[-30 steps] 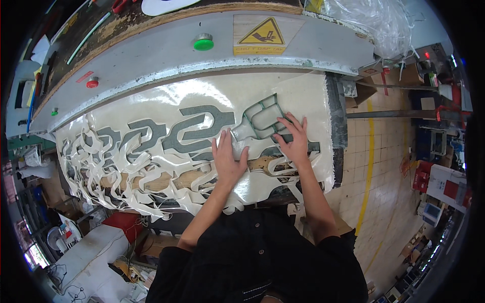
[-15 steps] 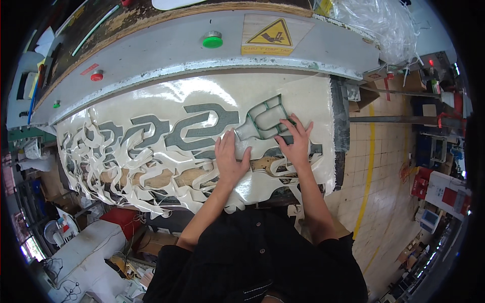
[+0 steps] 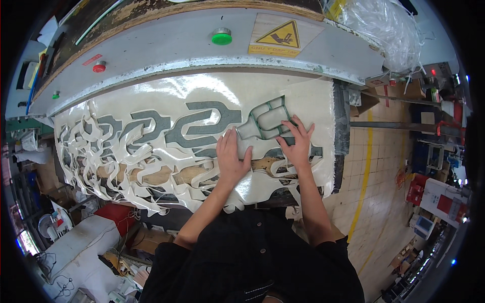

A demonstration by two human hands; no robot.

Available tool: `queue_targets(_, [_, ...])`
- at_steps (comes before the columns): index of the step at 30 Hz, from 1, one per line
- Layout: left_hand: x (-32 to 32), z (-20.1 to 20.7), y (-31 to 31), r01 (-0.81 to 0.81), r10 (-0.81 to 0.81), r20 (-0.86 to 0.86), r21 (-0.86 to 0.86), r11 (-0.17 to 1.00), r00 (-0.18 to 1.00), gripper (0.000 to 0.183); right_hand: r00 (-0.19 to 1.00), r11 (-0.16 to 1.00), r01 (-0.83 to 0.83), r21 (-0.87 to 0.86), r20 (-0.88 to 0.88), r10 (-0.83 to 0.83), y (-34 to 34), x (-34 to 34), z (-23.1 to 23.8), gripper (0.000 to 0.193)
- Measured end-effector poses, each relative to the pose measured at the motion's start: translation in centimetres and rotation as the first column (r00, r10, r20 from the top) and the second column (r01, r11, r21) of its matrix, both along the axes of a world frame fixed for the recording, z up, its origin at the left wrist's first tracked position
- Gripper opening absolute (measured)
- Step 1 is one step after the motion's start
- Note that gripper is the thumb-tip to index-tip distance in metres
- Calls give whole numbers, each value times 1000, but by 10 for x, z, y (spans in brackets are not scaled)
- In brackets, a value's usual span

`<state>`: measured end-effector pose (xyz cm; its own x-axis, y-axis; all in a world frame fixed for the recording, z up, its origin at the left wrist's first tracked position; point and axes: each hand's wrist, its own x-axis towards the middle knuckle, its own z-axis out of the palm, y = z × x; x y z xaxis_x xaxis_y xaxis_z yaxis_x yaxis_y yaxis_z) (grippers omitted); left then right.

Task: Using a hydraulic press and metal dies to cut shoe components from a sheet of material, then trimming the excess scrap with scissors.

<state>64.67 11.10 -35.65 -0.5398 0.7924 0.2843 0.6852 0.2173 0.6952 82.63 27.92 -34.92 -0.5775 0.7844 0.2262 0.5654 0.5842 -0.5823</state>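
Note:
A green metal cutting die (image 3: 263, 119) lies on a glossy cream sheet (image 3: 308, 91), its narrow end toward the left. My left hand (image 3: 233, 159) rests flat on the material, fingers stretched out and thumb apart, with the fingertips against the die's narrow end. At the die's lower right side, my right hand (image 3: 298, 142) has its thumb and fingers closed on the rim. Left of the die are dark grey-green fork-shaped areas (image 3: 204, 126) in the sheet. Tangled cream offcut strips (image 3: 134, 151) cover the left part and near edge.
Beyond the sheet runs a grey machine beam (image 3: 166, 43) with a green button (image 3: 221, 36), a red button (image 3: 99, 66) and a yellow hand-hazard sign (image 3: 277, 36). Clear plastic wrap (image 3: 386, 33) hangs at the far right. A tiled floor (image 3: 348, 177) with a yellow line lies right.
The whole view has shifted slightly. Both hands and the cutting die keep nearly the same places on the sheet.

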Motion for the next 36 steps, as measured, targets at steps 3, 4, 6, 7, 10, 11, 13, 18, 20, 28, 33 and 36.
queue_targets(3, [-2,1,3,3,-3,-4,10,1000,1000,77,1000,1000,2,14,8,-2,2,-1,-1,55])
queue_targets(4, [-2,1,4,3,-3,3,8,1000,1000,77,1000,1000,8,17,8,-8,3,-1,-1,55])
queue_targets(6, [-3,3,6,2,-2,3,6,1000,1000,77,1000,1000,-1,24,-6,1,4,-4,0,54])
queue_targets(7, [-4,2,5,-6,6,2,0,1000,1000,77,1000,1000,4,27,-8,-4,4,-4,-1,54])
queue_targets(10, [-5,2,1,9,-9,-13,7,1000,1000,76,1000,1000,5,24,-10,-5,1,-4,-4,54])
queue_targets(11, [-5,1,1,20,-20,-13,5,1000,1000,76,1000,1000,9,14,-10,-9,-1,-2,-4,56])
queue_targets(13, [-7,3,-1,31,-31,2,7,999,1000,77,1000,1000,13,16,15,-13,-5,-3,2,58])
queue_targets(18, [-32,8,1,-54,21,344,88,995,939,70,971,985,164,46,-184,-153,-40,0,27,54])
queue_targets(20, [-58,28,20,-145,116,376,50,988,919,58,969,982,160,103,-205,-137,-57,19,28,51])
queue_targets(28, [-153,102,101,-188,10,518,293,937,855,33,965,935,-211,-285,89,245,-89,18,36,35])
queue_targets(33, [-159,123,140,-299,147,401,348,889,904,44,963,928,-251,-276,22,267,-66,4,28,33])
queue_targets(36, [-168,136,156,-318,229,309,277,907,923,48,956,934,-286,-213,2,294,-42,-9,32,34])
